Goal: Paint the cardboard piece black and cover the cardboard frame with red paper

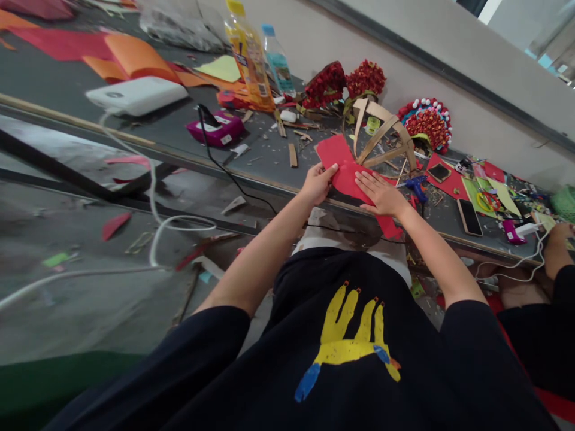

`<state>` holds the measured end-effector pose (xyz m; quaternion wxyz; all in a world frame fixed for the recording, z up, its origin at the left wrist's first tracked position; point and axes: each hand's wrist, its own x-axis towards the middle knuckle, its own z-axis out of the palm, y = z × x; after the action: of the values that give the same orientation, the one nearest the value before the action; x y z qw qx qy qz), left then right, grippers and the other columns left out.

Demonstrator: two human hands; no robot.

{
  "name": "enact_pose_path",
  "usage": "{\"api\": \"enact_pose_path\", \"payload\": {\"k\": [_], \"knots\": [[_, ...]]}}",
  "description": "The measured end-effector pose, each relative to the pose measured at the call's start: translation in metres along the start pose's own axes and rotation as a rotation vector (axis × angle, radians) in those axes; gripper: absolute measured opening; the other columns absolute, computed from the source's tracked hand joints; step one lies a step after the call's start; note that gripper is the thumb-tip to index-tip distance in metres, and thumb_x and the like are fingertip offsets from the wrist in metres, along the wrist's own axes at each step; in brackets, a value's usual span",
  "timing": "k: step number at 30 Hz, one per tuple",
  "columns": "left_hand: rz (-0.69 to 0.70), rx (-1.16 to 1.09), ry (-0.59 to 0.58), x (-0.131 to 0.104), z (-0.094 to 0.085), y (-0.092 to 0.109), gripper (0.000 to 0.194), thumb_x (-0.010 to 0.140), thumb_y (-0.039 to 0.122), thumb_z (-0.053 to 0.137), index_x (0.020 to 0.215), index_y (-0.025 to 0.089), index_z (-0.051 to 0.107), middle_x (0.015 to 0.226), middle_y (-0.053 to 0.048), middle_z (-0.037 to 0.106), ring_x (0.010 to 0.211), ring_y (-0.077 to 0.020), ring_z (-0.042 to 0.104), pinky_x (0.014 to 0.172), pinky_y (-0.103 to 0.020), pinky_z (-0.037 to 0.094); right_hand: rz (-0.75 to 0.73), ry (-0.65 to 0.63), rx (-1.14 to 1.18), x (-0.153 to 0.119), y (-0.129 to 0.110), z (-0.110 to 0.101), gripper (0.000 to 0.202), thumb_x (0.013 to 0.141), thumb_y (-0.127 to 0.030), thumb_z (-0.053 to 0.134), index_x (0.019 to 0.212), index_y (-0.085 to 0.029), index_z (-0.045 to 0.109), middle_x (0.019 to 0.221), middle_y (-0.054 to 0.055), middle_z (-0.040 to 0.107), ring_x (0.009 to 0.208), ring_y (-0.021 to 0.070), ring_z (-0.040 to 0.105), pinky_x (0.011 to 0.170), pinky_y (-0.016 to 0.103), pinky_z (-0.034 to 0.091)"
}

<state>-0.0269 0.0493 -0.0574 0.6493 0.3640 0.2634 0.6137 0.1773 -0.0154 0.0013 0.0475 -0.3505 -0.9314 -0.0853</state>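
A piece of red paper (335,151) lies at the table's near edge, partly against a frame of cardboard strips (380,140). My left hand (318,182) pinches the left side of the red paper between thumb and fingers. Pressed flat over its right part is my right hand (380,193), with the fingers stretched out. Below that hand a red strip (389,227) hangs past the table edge. To the right of my right hand rests a blue glue gun (417,188).
Behind stand an orange drink bottle (251,57), a blue-capped bottle (279,63) and red decorated pieces (366,78). At left are a white power strip (137,96) and a purple box (215,129). A phone (469,216) lies right, near another person's arm (559,248). Cables trail below.
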Motion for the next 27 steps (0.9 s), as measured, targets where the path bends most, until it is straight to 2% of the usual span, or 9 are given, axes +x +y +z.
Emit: {"api": "enact_pose_path", "payload": {"k": [6, 14, 18, 24, 27], "knots": [[0.01, -0.003, 0.015, 0.001, 0.0, 0.0, 0.03, 0.071, 0.033, 0.08, 0.09, 0.015, 0.066, 0.081, -0.006, 0.076, 0.082, -0.0209, 0.073, 0.079, -0.034, 0.06, -0.01, -0.011, -0.028, 0.0, -0.004, 0.001, 0.076, 0.094, -0.056, 0.04, 0.15, -0.005, 0.03, 0.158, 0.018, 0.028, 0.15, 0.029, 0.023, 0.123, 0.052, 0.019], [0.015, -0.016, 0.057, 0.007, -0.004, -0.003, 0.029, 0.072, 0.034, 0.079, 0.09, 0.015, 0.066, 0.084, -0.006, 0.075, 0.081, -0.0185, 0.072, 0.077, -0.03, 0.059, -0.018, -0.009, -0.033, -0.007, -0.019, 0.005, 0.071, 0.096, -0.054, 0.038, 0.15, -0.008, 0.032, 0.157, 0.017, 0.031, 0.149, 0.0283, 0.026, 0.121, 0.051, 0.023], [0.019, -0.03, 0.074, 0.009, -0.006, -0.003, 0.031, 0.072, 0.036, 0.08, 0.091, 0.016, 0.065, 0.083, -0.004, 0.075, 0.074, -0.0155, 0.071, 0.073, -0.027, 0.058, -0.037, -0.022, -0.038, -0.012, -0.027, 0.006, 0.07, 0.095, -0.052, 0.041, 0.149, -0.008, 0.034, 0.157, 0.017, 0.033, 0.148, 0.0285, 0.028, 0.121, 0.051, 0.025], [0.025, -0.022, 0.084, 0.01, -0.007, -0.003, 0.034, 0.072, 0.04, 0.079, 0.092, 0.018, 0.063, 0.081, -0.003, 0.074, 0.071, -0.0145, 0.069, 0.068, -0.024, 0.057, -0.09, -0.015, -0.019, -0.009, -0.037, -0.006, 0.066, 0.096, -0.049, 0.041, 0.15, -0.012, 0.033, 0.156, 0.013, 0.035, 0.147, 0.026, 0.031, 0.121, 0.048, 0.026], [0.018, -0.006, 0.056, 0.008, -0.006, -0.004, 0.036, 0.07, 0.038, 0.081, 0.093, 0.017, 0.064, 0.079, -0.003, 0.073, 0.07, -0.0155, 0.07, 0.067, -0.025, 0.057, -0.032, 0.039, -0.015, 0.005, -0.031, -0.013, 0.063, 0.098, -0.047, 0.036, 0.151, -0.012, 0.033, 0.157, 0.012, 0.035, 0.149, 0.0249, 0.027, 0.123, 0.048, 0.022]]}}
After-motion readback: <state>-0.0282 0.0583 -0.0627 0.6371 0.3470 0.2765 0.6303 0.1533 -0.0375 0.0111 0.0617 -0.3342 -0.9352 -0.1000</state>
